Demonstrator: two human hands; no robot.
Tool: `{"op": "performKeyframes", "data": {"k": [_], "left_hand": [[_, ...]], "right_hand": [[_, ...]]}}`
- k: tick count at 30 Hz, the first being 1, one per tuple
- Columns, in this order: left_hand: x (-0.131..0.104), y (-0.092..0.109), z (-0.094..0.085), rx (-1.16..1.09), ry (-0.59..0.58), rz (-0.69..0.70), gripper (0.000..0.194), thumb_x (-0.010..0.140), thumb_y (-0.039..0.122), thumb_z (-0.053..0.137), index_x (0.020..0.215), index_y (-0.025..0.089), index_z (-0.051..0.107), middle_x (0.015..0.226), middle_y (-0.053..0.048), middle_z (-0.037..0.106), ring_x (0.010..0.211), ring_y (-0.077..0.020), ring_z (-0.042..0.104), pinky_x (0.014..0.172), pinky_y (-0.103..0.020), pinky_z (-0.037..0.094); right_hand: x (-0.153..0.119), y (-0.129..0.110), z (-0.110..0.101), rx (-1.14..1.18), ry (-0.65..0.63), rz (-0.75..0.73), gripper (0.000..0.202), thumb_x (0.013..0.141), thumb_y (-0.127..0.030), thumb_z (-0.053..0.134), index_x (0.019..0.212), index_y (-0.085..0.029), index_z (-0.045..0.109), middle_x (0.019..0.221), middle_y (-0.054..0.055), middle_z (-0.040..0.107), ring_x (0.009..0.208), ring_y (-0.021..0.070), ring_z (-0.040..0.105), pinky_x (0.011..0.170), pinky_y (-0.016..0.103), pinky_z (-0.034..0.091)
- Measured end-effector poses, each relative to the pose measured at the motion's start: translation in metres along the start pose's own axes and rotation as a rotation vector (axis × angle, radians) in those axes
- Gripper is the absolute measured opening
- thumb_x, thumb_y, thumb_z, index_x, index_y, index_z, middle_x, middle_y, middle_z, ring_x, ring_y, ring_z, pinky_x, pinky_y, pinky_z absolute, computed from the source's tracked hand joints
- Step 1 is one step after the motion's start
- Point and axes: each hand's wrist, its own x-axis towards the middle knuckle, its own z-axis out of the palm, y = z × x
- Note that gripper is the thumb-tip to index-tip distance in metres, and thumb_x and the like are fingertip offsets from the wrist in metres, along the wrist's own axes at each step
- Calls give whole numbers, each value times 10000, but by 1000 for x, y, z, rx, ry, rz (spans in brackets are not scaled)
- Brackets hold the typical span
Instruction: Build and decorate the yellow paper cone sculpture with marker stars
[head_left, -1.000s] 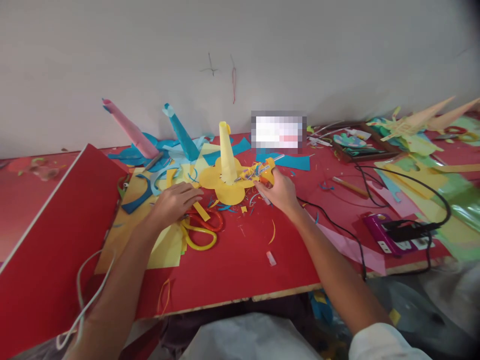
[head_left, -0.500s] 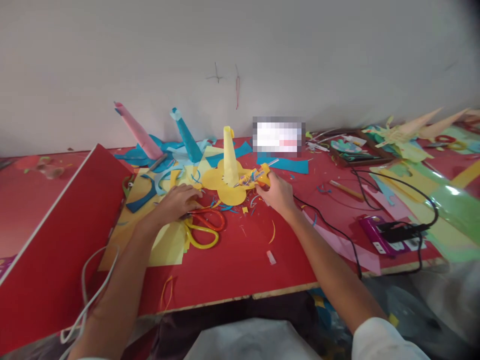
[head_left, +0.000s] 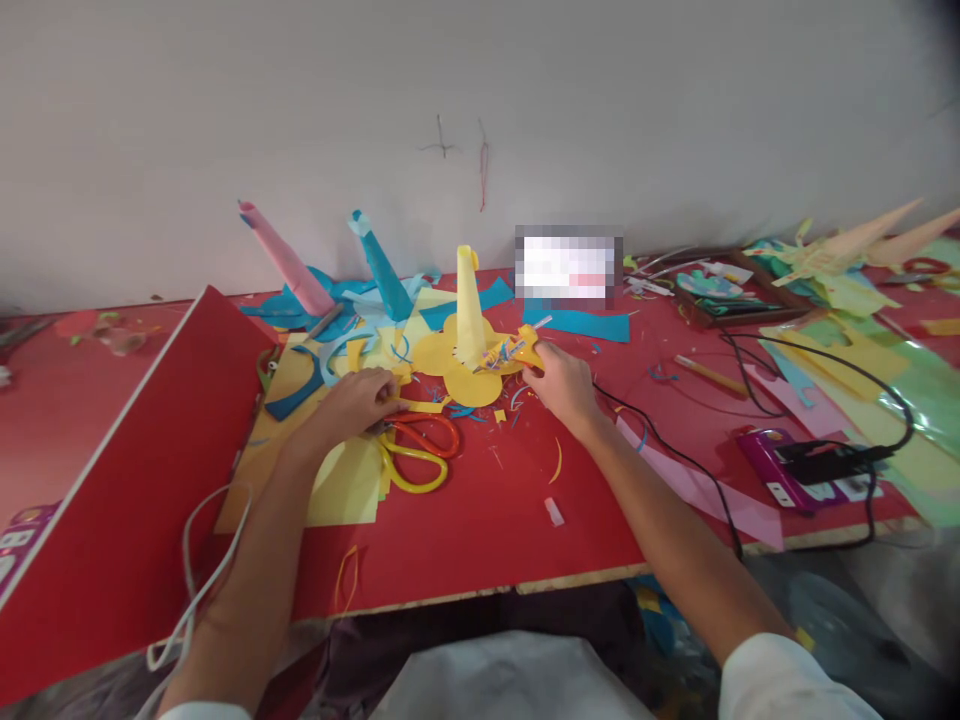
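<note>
My right hand (head_left: 564,384) is wrapped round a yellow glue gun (head_left: 529,346), with a clear stick showing at its back. Its nozzle end is over a petal of a yellow paper flower (head_left: 472,386), from whose middle a pale yellow paper cone (head_left: 469,310) rises. To the left of the flower, my left hand (head_left: 369,394) has its fingertips closed on a narrow yellow paper strip (head_left: 421,406). Just below that hand lie scissors with one red and one yellow handle (head_left: 416,470), their blades partly hidden.
A pink cone (head_left: 289,262) and a blue cone (head_left: 382,268) lean at the back. A red board (head_left: 142,460) slants along the left. Black cables run to a purple power strip (head_left: 787,470) on the right. Paper scraps litter the red table (head_left: 480,540).
My left fingers have drawn together, and the yellow strip now sticks out from them to the right. The right hand keeps the glue gun over the flower. The whole view has shifted slightly.
</note>
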Motion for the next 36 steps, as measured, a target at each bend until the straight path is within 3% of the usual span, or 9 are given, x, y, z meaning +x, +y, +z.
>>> {"op": "performKeyframes", "data": {"k": [11,18,22,26,30,36], "left_hand": [[-3,7,3,-45,74,74,294,979,420,533,777,219,459,845,-23,559,794,-191,529,721,-308,378],[-3,9,3,-74,115,-101,228,972,472,556,959,245,544,727,38,640,612,-159,534,600,-272,340],[1,8,8,-114,314,-94,220,996,417,513,1085,236,601,994,-25,744,749,-171,629,725,-277,459],[6,15,17,-164,545,-108,282,1032,335,416,1169,189,615,1125,-96,730,947,-205,676,893,-318,504],[9,33,23,-224,662,-163,238,1013,336,498,1176,204,610,1031,-66,746,887,-194,688,854,-315,530],[22,65,18,-170,695,-12,245,1056,311,433,1054,211,657,991,-69,724,931,-193,679,889,-328,534]], "right_hand": [[1,-4,-1,-10,-26,-25,242,945,-231,536,1152,-183,652,1124,132,754,927,266,696,653,316,313],[0,-3,-4,-13,-17,-27,256,950,-203,526,1164,-187,665,1099,118,758,897,254,696,644,328,284],[0,-2,-6,-13,-28,-33,265,955,-209,516,1171,-189,669,1117,121,754,881,249,689,639,326,276],[-1,-2,-8,-5,-20,-45,260,960,-206,500,1156,-194,671,1112,117,751,891,247,687,641,322,281],[-1,-2,-9,-1,-22,-58,271,959,-203,502,1174,-196,667,1120,125,745,919,254,689,643,319,295],[-1,-2,-9,11,-19,-77,265,958,-197,524,1182,-197,665,1125,119,736,919,246,688,646,314,307]]}}
